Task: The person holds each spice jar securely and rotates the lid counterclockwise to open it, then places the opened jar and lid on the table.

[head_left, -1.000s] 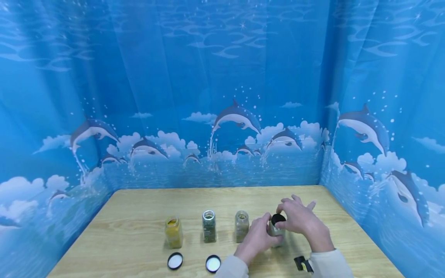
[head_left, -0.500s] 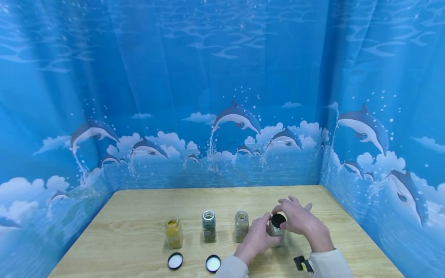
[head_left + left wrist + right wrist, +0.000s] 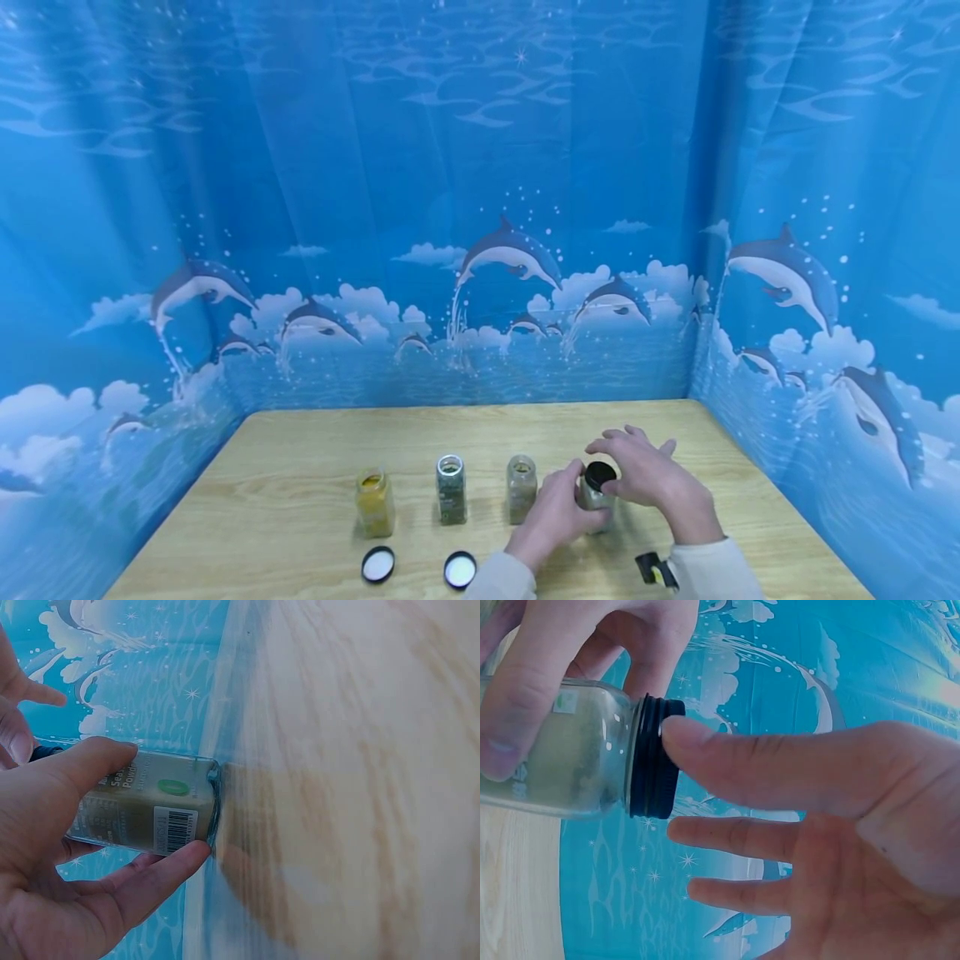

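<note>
My left hand (image 3: 558, 512) grips a clear glass spice jar (image 3: 146, 802) of greenish-grey powder, standing on the table at the right. Its printed label and barcode show in the left wrist view. A ridged black lid (image 3: 658, 757) sits on the jar's mouth. The thumb of my right hand (image 3: 652, 475) touches the lid's side. In the right wrist view two other fingers extend past the lid without touching it. From the head view, the right forefinger arches just off the lid's far edge; the right wrist view does not show its tip.
Left of my hands stand three uncapped jars: one of yellow powder (image 3: 375, 506), one of dark green flakes (image 3: 452, 493), one of brownish contents (image 3: 521, 492). Two black lids (image 3: 377, 565) lie white side up nearer me. A small black-and-yellow item (image 3: 651, 569) lies by my right sleeve.
My right fingers have shifted around the lid, and the forefinger now stands slightly away from its edge. The left hand and jar have stayed in place.
</note>
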Tool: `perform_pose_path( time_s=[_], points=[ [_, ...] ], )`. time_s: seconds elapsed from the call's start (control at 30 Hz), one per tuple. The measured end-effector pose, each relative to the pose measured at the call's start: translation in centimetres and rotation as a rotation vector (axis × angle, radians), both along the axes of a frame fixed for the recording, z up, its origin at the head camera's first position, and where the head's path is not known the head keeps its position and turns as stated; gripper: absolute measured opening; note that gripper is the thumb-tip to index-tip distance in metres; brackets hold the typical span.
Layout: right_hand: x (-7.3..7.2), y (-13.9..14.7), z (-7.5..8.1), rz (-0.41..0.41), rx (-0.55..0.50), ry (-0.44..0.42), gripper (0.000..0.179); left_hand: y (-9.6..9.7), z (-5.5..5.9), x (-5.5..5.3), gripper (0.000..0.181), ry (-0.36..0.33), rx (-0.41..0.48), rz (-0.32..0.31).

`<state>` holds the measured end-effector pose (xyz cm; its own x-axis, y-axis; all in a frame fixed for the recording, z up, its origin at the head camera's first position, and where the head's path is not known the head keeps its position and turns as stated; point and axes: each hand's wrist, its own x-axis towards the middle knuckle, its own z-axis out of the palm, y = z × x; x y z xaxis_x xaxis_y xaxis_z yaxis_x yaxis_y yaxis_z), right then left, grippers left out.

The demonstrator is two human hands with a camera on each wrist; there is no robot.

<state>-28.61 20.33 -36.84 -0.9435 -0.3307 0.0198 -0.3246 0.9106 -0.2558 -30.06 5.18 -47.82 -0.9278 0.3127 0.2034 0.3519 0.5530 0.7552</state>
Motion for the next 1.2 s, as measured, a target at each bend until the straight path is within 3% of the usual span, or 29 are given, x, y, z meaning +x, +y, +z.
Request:
perform_pose_path(
  time_s=[0.23,0.5,0.67,1.0,1.2],
  points=[
    [-0.06,0.06,-0.19,-0.018,0.008,0.040,0.035,-0.05,0.08,0.01,0.039,0.000,0.009,-0.017],
    [-0.32,0.12,-0.31,-0.054,0.044,0.083,0.042,-0.06,-0.01,-0.14,0.034,-0.052,0.037,-0.031],
    [-0.38,0.03,-0.44,-0.050,0.047,0.096,0.035,0.02,-0.02,-0.19,0.035,-0.057,0.039,-0.030],
    [-0.12,-0.19,-0.56,-0.001,0.006,0.060,0.034,0.07,-0.08,0.05,0.039,0.003,0.017,-0.011],
    [-0.07,-0.23,-0.48,0.005,-0.005,0.046,0.035,0.05,-0.03,0.04,0.039,0.002,0.023,-0.012]
  ],
)
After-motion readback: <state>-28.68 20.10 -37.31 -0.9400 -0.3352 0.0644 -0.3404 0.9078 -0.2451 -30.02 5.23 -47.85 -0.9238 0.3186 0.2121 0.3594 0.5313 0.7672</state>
